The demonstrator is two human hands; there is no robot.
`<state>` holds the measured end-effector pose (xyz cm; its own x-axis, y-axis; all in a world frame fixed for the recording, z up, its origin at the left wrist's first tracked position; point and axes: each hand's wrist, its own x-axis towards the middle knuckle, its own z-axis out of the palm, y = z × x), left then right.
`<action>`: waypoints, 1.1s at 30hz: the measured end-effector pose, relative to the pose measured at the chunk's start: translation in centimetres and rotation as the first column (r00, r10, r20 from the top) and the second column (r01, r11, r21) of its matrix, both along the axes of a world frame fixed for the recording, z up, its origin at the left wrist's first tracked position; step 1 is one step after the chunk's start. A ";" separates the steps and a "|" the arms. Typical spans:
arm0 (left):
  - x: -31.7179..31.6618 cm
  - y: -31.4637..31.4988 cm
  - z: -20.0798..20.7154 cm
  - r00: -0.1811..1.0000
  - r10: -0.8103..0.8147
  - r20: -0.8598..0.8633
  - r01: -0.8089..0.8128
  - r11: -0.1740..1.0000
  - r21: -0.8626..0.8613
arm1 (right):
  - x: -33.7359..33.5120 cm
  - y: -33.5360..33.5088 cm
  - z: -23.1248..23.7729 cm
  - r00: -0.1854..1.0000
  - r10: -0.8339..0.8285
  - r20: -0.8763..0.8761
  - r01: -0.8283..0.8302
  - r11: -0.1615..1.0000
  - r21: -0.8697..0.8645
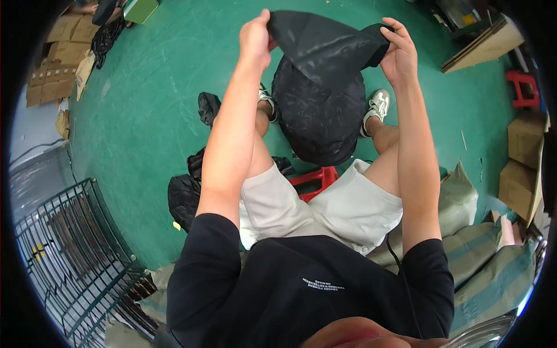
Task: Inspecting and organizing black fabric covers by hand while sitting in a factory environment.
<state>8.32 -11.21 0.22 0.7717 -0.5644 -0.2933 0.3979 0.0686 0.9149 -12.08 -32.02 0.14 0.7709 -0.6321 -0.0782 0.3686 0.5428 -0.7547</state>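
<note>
A piece of black fabric (316,43) is stretched between my two hands, out in front of me above the floor. Its upper left corner is pinched in my left hand (255,40). My right hand (399,51) grips the bunched right end between thumb and fingers. The cloth's lower point hangs over a large rounded black bundle (316,119), which stands between my feet. Whether the cloth touches the bundle I cannot tell. Part of the bundle's top is hidden behind the cloth.
Under the bundle's near side shows a red stool (313,181). Black bags (184,200) lie by my left leg. Green wire racking (81,255) stands at lower left, striped woven sacks (493,278) at lower right. Cardboard boxes (522,168) line the right; another red stool (522,89) is beyond.
</note>
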 end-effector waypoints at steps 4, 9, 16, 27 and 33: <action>-1.4 -1.2 1.1 0.977 -0.170 -0.127 0.099 0.895 -0.436 | 0.2 0.2 -0.7 0.977 0.050 0.206 -0.086 0.981 0.172; -3.0 -3.2 -2.1 0.922 -0.137 -0.363 0.058 0.974 -0.220 | 1.4 1.2 -0.3 0.995 -0.065 0.071 0.056 0.992 0.116; -1.8 -6.0 0.7 0.985 0.097 0.144 -0.011 0.864 -0.504 | 3.5 -1.2 0.7 0.975 -0.158 0.159 0.152 0.987 0.044; -2.6 -5.6 -3.5 0.957 0.238 -0.168 -0.275 0.927 -0.255 | 7.7 -1.0 -6.5 0.944 -0.228 -0.239 0.239 0.971 0.018; -2.3 -3.4 -15.5 0.937 0.347 0.035 -0.335 0.865 0.374 | 5.5 0.6 -16.0 0.666 -0.199 -0.719 0.227 0.972 -0.059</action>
